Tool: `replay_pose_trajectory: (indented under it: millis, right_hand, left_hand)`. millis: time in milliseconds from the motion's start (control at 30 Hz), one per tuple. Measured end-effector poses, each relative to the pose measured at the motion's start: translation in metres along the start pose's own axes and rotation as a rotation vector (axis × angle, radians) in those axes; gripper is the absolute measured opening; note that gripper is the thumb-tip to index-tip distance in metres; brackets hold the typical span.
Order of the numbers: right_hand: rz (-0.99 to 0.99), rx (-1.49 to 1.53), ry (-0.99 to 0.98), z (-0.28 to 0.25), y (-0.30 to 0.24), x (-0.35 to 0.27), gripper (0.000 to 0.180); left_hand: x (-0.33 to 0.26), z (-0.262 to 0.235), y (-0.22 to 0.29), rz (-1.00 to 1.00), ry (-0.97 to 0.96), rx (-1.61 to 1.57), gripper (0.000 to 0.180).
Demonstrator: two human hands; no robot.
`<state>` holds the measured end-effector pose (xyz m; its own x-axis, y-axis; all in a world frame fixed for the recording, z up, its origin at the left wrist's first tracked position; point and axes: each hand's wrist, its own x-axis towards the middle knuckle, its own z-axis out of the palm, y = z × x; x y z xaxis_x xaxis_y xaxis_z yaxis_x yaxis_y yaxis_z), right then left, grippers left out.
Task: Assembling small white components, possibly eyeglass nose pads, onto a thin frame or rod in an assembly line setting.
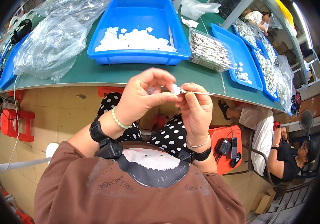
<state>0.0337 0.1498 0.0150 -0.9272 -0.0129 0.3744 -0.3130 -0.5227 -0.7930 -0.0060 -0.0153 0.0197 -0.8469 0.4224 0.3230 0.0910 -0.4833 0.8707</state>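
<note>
Head view: left hand [141, 95] pinches white cap [175, 89]; right hand [196, 108] pinches thin pin [199, 92] lying level, pointing left.

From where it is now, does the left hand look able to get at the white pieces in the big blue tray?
Probably yes, once freed. The left hand pinches a small white piece against the right hand, just short of the table edge. The blue tray sits straight ahead, open-topped, its white pieces uncovered, with nothing between.

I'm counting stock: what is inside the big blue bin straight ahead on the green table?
The big blue bin holds a heap of small white pieces and a thin metal tool. Whatever lies under the heap is covered.
</note>
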Motion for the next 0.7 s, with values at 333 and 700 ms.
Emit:
replay_pose_trajectory:
  millis: [333,700]
  right_hand:
    - [0.149,0.291,0.075,-0.004,0.016,0.001,0.022]
    - [0.248,0.419,0.018,-0.008,0.030,0.001,0.021]
  left_hand:
    - [-0.004,0.004,0.006,-0.160,0.061,-0.066,0.015]
    - [-0.003,0.009,0.002,-0.052,0.017,-0.061,0.013]
